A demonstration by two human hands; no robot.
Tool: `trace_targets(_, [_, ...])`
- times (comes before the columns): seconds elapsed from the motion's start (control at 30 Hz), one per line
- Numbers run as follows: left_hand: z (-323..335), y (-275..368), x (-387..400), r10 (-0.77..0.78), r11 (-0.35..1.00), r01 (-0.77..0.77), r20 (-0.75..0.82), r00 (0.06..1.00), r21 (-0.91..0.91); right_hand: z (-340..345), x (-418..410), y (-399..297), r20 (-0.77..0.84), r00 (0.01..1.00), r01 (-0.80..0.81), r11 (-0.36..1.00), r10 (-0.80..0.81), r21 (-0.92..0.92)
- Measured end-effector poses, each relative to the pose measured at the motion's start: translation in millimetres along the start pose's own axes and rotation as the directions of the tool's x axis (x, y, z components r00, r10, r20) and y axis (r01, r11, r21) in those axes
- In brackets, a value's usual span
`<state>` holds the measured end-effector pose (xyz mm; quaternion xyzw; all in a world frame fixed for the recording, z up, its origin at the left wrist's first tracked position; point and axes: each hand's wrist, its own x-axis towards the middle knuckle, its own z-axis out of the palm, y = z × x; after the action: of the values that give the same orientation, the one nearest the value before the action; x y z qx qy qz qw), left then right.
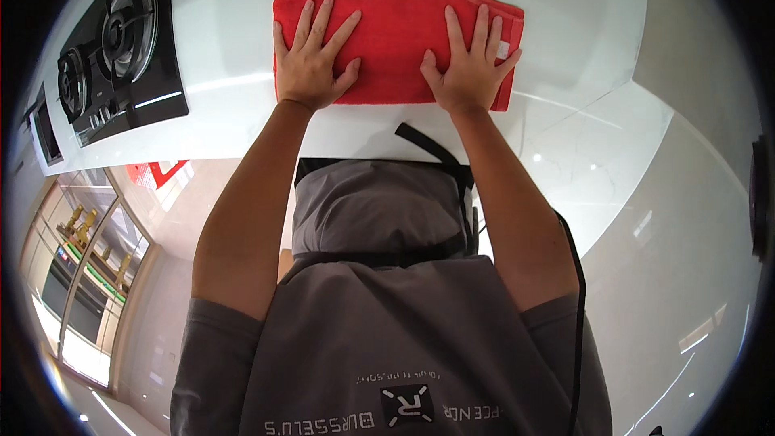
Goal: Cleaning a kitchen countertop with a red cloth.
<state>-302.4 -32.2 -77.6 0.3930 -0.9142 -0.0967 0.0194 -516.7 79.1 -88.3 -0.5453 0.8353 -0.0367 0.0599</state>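
Note:
A red towel (393, 42), folded into a long rectangle, lies flat on the white countertop (230, 24) in front of me. My left hand (309, 69) rests palm down on its left part, fingers spread. On the right part, my right hand (472, 72) presses flat as well, fingers apart and little finger reaching the towel's edge. A small white label (502, 49) shows beside those fingers. Layered edges of the fabric are visible along the far side and at the right end. Neither hand grips the cloth.
A black gas cooktop (127, 48) with two burners is set into the counter at the left. A black strap (427, 142) sticks out over the counter's front edge near my waist. Tiled wall (684, 206) rises at the right. A red plastic item (154, 174) stands beyond the counter, lower left.

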Motion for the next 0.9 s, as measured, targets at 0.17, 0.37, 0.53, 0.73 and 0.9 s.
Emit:
trace_targets(0.17, [0.2,-9.4,9.0,-0.015,1.000,0.015,-0.003,1.000,0.008,-2.0,15.3,-7.1,0.020,1.000,-0.005,1.000,0.005,0.000])
trace_targets(0.37, [-2.2,-23.0,26.2,-0.024,1.000,0.024,-0.002,1.000,0.007,-0.7,35.5,-15.4,0.011,1.000,-0.001,1.000,0.001,-0.011])
trace_targets(0.53, [-7.5,-28.8,37.9,-0.035,0.999,0.035,0.000,0.999,-0.002,-3.2,49.8,-19.5,0.013,1.000,0.000,1.000,0.000,-0.013])
trace_targets(0.73, [-12.0,-35.7,49.1,-0.038,0.999,0.038,-0.011,0.999,-0.025,-5.2,63.8,-23.3,0.008,1.000,0.007,0.999,-0.007,-0.040])
trace_targets(0.9, [-15.8,-40.6,57.5,-0.039,0.999,0.039,-0.007,0.999,-0.015,-9.1,74.3,-27.9,0.031,1.000,-0.006,0.999,0.007,-0.046])
